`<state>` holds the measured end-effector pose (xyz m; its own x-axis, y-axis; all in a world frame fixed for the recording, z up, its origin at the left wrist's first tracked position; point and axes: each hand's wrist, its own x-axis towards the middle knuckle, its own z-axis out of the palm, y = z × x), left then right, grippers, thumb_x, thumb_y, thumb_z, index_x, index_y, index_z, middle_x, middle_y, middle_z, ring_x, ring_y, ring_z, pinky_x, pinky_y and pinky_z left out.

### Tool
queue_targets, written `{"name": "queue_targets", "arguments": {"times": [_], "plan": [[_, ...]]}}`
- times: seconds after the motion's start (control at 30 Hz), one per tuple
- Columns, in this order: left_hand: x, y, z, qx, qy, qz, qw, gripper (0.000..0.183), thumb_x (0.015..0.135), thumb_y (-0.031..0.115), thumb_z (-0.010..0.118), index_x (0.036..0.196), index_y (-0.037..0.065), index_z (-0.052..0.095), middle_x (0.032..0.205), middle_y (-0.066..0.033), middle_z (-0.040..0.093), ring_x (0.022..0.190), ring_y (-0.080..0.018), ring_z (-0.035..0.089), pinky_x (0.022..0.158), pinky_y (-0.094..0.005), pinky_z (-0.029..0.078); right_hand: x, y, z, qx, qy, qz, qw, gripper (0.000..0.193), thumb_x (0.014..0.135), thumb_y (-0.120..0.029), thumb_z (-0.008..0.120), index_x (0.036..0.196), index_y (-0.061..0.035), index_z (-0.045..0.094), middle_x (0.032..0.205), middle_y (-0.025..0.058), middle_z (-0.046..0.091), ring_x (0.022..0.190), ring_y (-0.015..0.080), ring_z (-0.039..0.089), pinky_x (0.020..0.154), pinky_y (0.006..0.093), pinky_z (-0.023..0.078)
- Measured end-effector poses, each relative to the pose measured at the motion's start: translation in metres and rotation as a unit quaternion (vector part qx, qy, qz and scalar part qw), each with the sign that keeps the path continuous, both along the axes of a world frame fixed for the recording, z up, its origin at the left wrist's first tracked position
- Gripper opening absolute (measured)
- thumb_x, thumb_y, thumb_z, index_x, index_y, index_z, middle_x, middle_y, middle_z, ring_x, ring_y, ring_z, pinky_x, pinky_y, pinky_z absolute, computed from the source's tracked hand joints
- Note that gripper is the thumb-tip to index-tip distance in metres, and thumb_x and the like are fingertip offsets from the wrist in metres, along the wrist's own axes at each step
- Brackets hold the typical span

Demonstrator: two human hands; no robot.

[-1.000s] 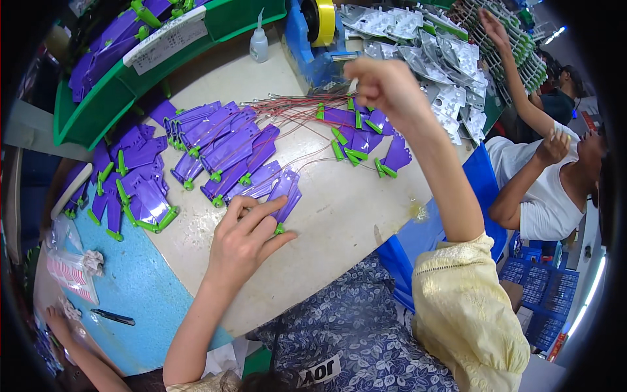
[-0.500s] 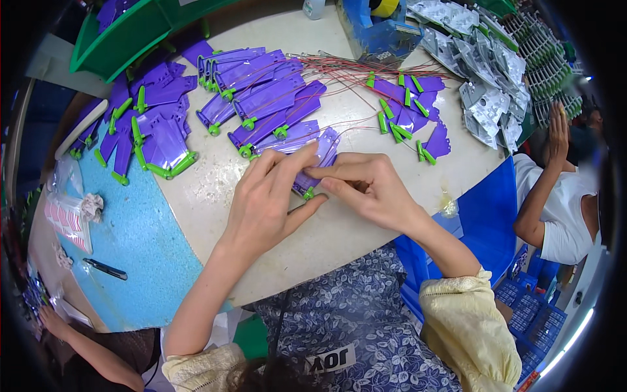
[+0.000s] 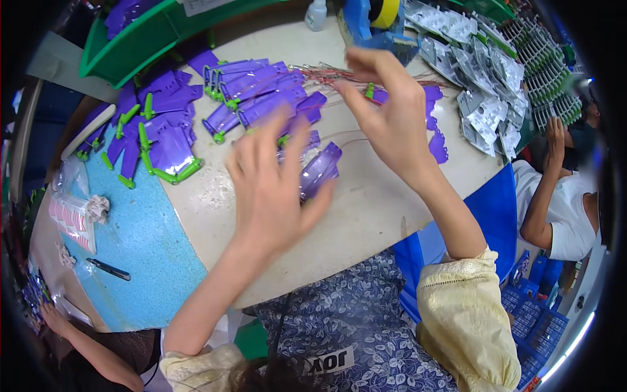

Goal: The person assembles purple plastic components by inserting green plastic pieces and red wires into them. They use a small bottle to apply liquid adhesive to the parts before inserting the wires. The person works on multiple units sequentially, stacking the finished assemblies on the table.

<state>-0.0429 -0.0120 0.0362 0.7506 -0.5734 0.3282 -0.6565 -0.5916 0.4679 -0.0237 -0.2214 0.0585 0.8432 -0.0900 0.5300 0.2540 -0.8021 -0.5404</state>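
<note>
A single purple plastic part (image 3: 321, 168) lies on the table just right of my left hand (image 3: 266, 186). That hand is blurred by motion; its fingers look spread, the thumb near the part, and nothing shows in its grasp. Farther up and to the right, my right hand (image 3: 392, 117) reaches over a bundle of thin red wires (image 3: 321, 73). Its thumb and forefinger are apart, at the wires. A row of purple parts with green ends (image 3: 261, 88) lies beyond my left hand, partly covered by it. More purple parts with green pieces (image 3: 431, 108) are partly hidden behind my right hand.
Loose purple and green parts (image 3: 163, 124) lie at the left, near a green bin (image 3: 130, 55). A cutter knife (image 3: 108, 268) rests on the blue mat (image 3: 153, 235). Silvery parts (image 3: 486, 98) pile up at the right, near a blue tape dispenser (image 3: 398, 42). Other people sit on both sides.
Both hands have come apart from the purple part they were at together. My right hand moved up to the wires. My left hand opened and shifted slightly; the part stays on the table.
</note>
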Motion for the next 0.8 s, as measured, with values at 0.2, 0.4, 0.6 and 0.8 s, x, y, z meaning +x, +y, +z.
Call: {"name": "queue_targets", "arguments": {"times": [0.2, 0.4, 0.6, 0.8], "plan": [[0.076, -0.019, -0.022, 0.137, -0.081, 0.125, 0.979, 0.091, 0.09, 0.062, 0.061, 0.148, -0.005, 0.041, 0.155, -0.0177, 0.041, 0.15, -0.0429, 0.023, 0.12, -0.0676, 0.004, 0.124, 0.002, -0.077, 0.085, -0.081, -0.174, 0.978, 0.049, 0.089, -0.014, 0.071, 0.13, 0.0089, 0.055, 0.129, 0.0285, 0.063, 0.12, 0.0423, 0.063, 0.102, 0.0423, 0.049], [-0.004, -0.025, -0.019, 0.052, 0.069, 0.093, 0.992, 0.095, 0.089, 0.059, 0.065, 0.154, -0.002, 0.032, 0.16, -0.0241, 0.029, 0.15, -0.0469, 0.019, 0.119, -0.066, 0.007, 0.14, -0.001, -0.049, 0.122, 0.105, -0.099, 0.982, 0.041, 0.093, -0.018, 0.068, 0.123, 0.0073, 0.057, 0.108, 0.0288, 0.069, 0.104, 0.0395, 0.068, 0.086, 0.0459, 0.051], [0.046, 0.019, 0.001, 0.106, -0.034, 0.122, 0.986, 0.055, 0.087, 0.026, 0.073, 0.137, 0.006, 0.061, 0.148, -0.0188, 0.048, 0.135, -0.0426, 0.041, 0.112, -0.055, 0.032, 0.044, 0.007, -0.002, 0.245, 0.216, 0.083, 0.941, 0.026, 0.096, -0.015, 0.065, 0.112, 0.0041, 0.058, 0.084, 0.0182, 0.069, 0.072, 0.0256, 0.069, 0.065, 0.0365, 0.051], [0.06, 0.025, -0.004, -0.009, 0.059, 0.03, 0.998, 0.045, 0.08, 0.001, 0.069, 0.125, 0.007, 0.07, 0.131, -0.0138, 0.059, 0.107, -0.0324, 0.053, 0.093, -0.0394, 0.049, -0.017, 0.016, 0.017, 0.273, 0.256, 0.026, 0.927, 0.024, 0.1, -0.012, 0.062, 0.121, 0.0002, 0.059, 0.081, 0.0067, 0.068, 0.066, 0.0129, 0.063, 0.061, 0.0323, 0.05]]}}
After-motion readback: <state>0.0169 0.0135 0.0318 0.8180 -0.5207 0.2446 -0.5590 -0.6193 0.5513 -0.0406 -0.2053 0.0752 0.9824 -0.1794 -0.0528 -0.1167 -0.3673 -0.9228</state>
